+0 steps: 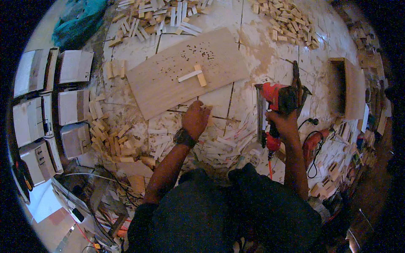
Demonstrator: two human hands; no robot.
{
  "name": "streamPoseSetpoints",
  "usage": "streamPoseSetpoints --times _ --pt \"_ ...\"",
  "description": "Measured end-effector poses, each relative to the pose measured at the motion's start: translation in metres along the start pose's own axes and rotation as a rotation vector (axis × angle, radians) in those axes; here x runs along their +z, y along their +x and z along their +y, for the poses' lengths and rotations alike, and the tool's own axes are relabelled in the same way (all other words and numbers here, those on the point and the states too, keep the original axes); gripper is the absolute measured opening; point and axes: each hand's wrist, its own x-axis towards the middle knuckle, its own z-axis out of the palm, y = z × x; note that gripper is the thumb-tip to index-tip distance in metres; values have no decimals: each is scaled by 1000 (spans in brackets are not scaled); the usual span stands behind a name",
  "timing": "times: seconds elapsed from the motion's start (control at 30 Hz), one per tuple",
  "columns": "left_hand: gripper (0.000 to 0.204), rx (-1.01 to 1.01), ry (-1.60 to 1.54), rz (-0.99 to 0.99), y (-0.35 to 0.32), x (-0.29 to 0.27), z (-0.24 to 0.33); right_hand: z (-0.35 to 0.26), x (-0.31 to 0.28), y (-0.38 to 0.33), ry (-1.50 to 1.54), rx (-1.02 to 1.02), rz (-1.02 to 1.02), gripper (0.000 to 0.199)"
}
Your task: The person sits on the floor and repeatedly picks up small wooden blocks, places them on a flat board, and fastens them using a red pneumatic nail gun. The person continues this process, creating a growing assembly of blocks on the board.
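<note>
My right hand grips the handle of a red nail gun, held upright above the tiled floor, right of a wooden board. Two small wooden strips lie crossed on that board, with small dark holes scattered near them. My left hand, with a dark watch on the wrist, reaches to the board's near edge and holds a small wooden piece among the loose strips there.
Heaps of short wood blocks and strips lie at the far side and the left. Small white-and-wood boxes stand in rows at left. An open wooden box and a second red power tool with cable sit at right.
</note>
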Motion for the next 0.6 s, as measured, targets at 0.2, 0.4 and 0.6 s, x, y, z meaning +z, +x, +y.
streamPoseSetpoints --times 0.2,0.4,0.6 --pt "29 182 388 109 -31 -53 -85 -5 -5 -3 -52 50 43 45" --pt "25 228 478 -25 -67 -100 -126 -5 -3 4 29 36 9 39" --pt "21 130 388 -151 -67 -100 -155 -11 1 2 -95 55 -31 32"
